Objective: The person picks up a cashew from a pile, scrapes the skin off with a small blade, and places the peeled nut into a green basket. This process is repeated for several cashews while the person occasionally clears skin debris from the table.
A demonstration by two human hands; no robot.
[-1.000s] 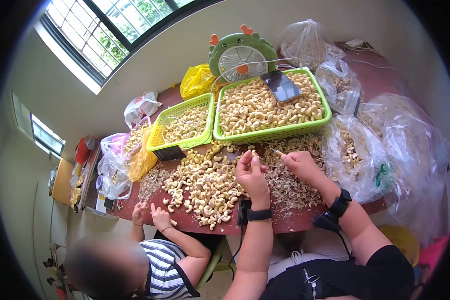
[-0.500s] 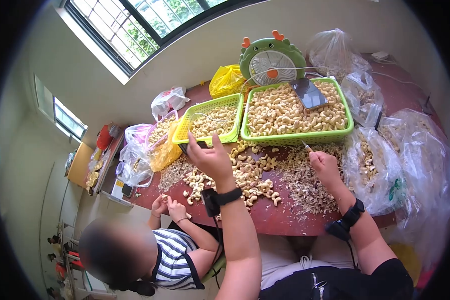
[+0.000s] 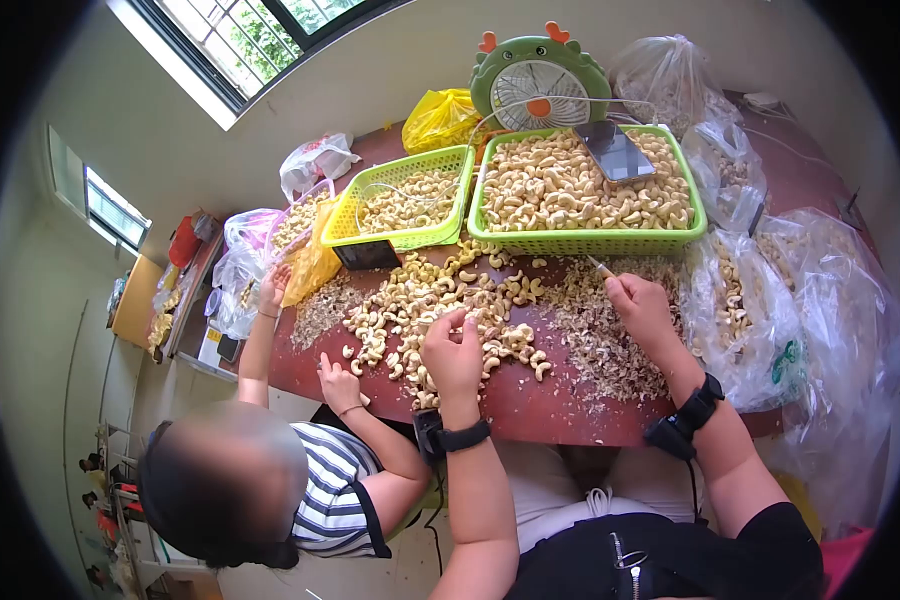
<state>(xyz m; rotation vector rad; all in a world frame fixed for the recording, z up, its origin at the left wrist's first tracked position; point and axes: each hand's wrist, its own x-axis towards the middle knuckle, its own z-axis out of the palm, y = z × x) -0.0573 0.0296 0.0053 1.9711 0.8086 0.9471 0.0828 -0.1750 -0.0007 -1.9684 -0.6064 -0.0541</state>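
Note:
My left hand (image 3: pixel 453 352) is over the near part of the cashew pile (image 3: pixel 410 300), its thumb and fingertips close together; anything between them is too small to name. My right hand (image 3: pixel 638 310) grips a small knife (image 3: pixel 601 267) whose blade points up and left, above a heap of skin scraps (image 3: pixel 610 340). Behind the hands are a large green basket of cashews (image 3: pixel 590 242) with a phone (image 3: pixel 615 153) lying on the nuts, and a smaller yellow-green basket (image 3: pixel 400 238) with cashews. A dark phone (image 3: pixel 367 255) leans at the smaller basket's front.
At the left sits a person in a striped shirt (image 3: pixel 335 490), one hand near the yellow bag (image 3: pixel 315 262), the other at the table edge (image 3: pixel 390 405). Clear plastic bags (image 3: pixel 750 330) stand at the right. A green fan (image 3: pixel 538 85) is behind the baskets.
My left hand has come down from before the smaller basket to the pile, its fingers drawn together. The other person's hands have parted, one reaching toward the yellow bag. The view has shifted slightly.

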